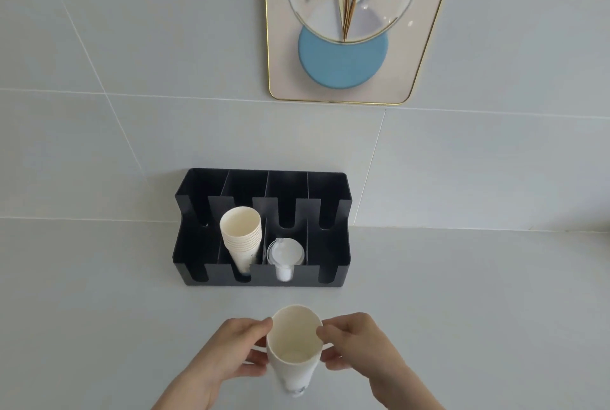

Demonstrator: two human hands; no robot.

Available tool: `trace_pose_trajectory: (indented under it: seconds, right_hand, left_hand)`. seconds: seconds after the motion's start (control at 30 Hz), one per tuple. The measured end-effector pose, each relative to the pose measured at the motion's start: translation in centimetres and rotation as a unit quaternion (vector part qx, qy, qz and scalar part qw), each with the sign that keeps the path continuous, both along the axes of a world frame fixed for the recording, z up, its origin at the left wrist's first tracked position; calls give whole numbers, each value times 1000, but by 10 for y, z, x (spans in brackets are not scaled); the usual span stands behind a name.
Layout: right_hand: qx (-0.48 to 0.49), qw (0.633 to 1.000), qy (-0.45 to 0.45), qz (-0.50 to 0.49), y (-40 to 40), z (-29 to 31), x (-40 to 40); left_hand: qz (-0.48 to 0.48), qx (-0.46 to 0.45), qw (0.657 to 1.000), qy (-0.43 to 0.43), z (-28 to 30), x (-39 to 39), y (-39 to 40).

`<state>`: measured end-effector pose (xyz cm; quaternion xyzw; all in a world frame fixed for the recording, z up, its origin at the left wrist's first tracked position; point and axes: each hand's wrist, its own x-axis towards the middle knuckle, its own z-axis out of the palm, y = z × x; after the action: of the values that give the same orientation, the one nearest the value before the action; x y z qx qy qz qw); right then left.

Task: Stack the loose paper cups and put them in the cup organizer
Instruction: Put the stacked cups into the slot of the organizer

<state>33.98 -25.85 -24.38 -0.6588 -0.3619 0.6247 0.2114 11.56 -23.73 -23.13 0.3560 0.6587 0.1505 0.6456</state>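
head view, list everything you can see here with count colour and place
black plastic cup organizer: one, black, on the counter against the wall, four slots across in two rows
stack of nested cream paper cups: one stack, cream, leaning in the front slot second from the left
clear plastic lids: a small pile, count unclear, clear and white, front slot third from the left
loose cream paper cup: one seen, cream, held in front of the organizer
gold-framed wall picture: one, beige with a blue disc, on the wall above
pale grey counter: one
left hand: holds the cup's left side
right hand: holds its right side
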Motion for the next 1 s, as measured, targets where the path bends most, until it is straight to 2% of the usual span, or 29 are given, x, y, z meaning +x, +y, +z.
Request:
trace_pose_trajectory:
  seconds: [0.17,0.4,0.67,0.8,1.0]
  right_hand:
    - [70,997,-8,-25,26,44,5]
    - [188,979,-24,-75,103,112,-5]
    - [268,954,-13,-136,191,178,-43]
    - [273,951,-17,-143,216,183,-72]
    - [243,959,-46,-139,235,165,-97]
  left_hand:
    - [-13,52,998,-27,36,4,33]
    - [6,154,987,-43,101,3,119]
    - [12,250,966,-57,174,-28,210]
    - [16,259,964,-56,180,-55,235]
    - [2,244,969,-48,154,-78,253]
